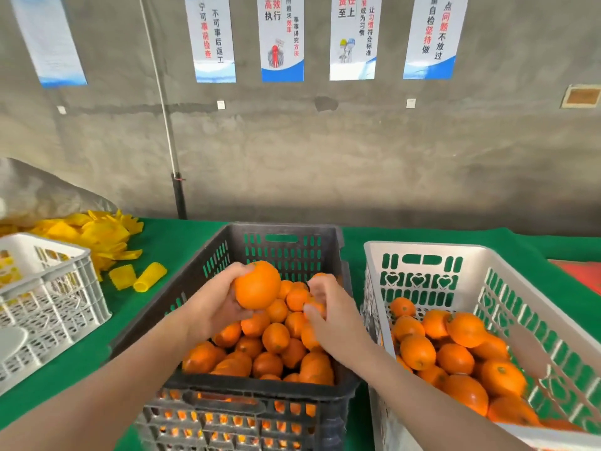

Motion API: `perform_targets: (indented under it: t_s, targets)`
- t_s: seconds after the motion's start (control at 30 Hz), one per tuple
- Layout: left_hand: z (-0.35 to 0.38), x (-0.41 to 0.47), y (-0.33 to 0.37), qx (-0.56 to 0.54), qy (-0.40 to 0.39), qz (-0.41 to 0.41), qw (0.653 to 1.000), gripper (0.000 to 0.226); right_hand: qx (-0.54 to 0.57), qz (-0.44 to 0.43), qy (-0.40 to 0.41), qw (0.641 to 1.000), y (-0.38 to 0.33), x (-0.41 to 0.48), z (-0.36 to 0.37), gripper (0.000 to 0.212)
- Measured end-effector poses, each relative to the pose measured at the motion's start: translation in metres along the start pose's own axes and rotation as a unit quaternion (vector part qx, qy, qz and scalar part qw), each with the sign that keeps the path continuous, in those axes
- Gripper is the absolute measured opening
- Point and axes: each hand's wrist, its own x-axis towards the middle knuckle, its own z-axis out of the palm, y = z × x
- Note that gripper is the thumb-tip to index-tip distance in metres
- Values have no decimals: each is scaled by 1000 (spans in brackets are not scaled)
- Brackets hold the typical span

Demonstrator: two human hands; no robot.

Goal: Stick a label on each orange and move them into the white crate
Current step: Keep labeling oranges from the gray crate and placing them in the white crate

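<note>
Blurred fingers (318, 285) of right hand (330, 315)

You face a bare concrete wall (357, 151) hung with a row of five blue-and-white posters (282, 37) printed in Chinese characters. A thin white pipe (159, 92) runs down the wall left of centre. The bench (175, 242) is covered in green cloth. At its far left a heap of yellow foam sleeves (97, 232) lies against a grey sack (42, 193), and two loose sleeves (122, 277) (150, 277) sit just beside it. Nearer you on the left stands a perforated left-hand crate (48, 275). At the right edge a red patch (582, 275) shows.
</note>
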Motion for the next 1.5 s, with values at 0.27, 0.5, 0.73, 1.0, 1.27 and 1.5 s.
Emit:
perform_targets:
  t_s: [0.27, 0.5, 0.73, 1.0, 1.27, 1.5]
  targets:
    - [66, -70, -1, -108, -9, -53, 993, 82, 224, 15, -46, 973, -41, -30, -72, 13]
    - [124, -92, -18, -105, -31, -24, 994, 78, 5, -85, -131, 988, -59, -57, -116, 21]
    - [159, -109, -29, -107, -17, -31, 994, 69, -123, -140, -87, 979, -56, -78, -138, 9]
    - [180, -117, -45, -56, -31, -62, 996, 69, -59, -83, -25, 994, -38, -98, -152, 42]
    - [218, -98, -78, -41, 23, 18, 999, 39, -8, -127, -17, 992, 3, -135, -134, 72]
    - [256, -32, -98, 154, 91, 110, 978, 40, -36, 57, 14, 998, 76, -75, -172, 70]
